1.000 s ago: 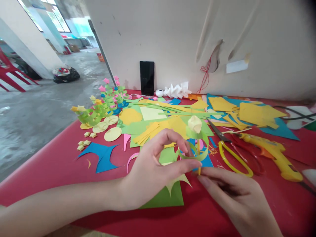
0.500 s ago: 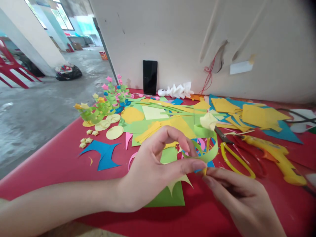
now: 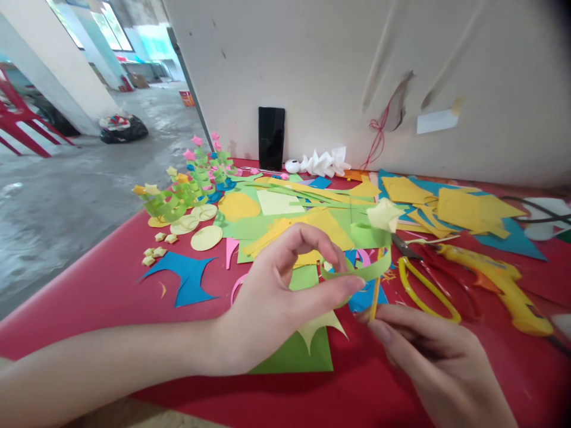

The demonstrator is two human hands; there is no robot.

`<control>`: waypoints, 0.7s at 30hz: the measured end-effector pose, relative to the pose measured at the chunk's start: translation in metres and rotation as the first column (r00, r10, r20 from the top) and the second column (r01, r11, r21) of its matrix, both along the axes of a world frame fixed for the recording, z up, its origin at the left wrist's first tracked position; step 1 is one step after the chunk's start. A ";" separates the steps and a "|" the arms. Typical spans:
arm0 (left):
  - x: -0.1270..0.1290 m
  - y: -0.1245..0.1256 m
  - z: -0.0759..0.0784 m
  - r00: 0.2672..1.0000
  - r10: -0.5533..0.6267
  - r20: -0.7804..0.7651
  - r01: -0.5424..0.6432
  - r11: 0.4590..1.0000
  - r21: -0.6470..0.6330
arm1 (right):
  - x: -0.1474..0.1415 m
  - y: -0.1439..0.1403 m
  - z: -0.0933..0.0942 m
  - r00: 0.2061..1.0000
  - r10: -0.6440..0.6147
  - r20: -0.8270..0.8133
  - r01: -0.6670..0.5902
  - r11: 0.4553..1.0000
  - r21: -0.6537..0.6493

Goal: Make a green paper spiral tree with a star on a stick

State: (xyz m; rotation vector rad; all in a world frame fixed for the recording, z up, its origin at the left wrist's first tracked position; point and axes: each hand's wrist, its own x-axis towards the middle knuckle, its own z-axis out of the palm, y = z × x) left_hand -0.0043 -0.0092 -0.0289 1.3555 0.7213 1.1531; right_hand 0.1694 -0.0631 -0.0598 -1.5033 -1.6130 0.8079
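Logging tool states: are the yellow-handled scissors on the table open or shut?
Open: the yellow-handled scissors lie on the red table, their handle loops spread apart and untouched by either hand.

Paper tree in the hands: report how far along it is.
Done: finished trees stand at the table's left; this tree's star tops the stick. In hand: left hand curls the green strip, right hand holds the stick. Left: only two loops show; the finished ones have more.
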 end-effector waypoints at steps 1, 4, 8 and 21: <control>0.000 0.000 0.000 1.000 0.000 -0.003 0.000 1.000 -0.001 | 0.000 0.000 0.000 1.000 0.004 0.002 -0.004 1.000 0.007; 0.000 0.000 -0.001 1.000 -0.011 -0.002 0.011 1.000 -0.019 | -0.001 0.001 0.000 1.000 0.006 -0.022 -0.006 1.000 0.001; -0.001 -0.001 -0.001 1.000 -0.023 0.006 0.023 0.999 -0.030 | -0.003 0.001 0.000 0.996 0.001 -0.095 -0.004 1.000 -0.031; -0.002 -0.002 0.000 1.000 -0.028 0.013 0.029 0.998 -0.064 | 0.000 0.003 -0.002 0.999 0.035 0.025 -0.039 0.985 0.165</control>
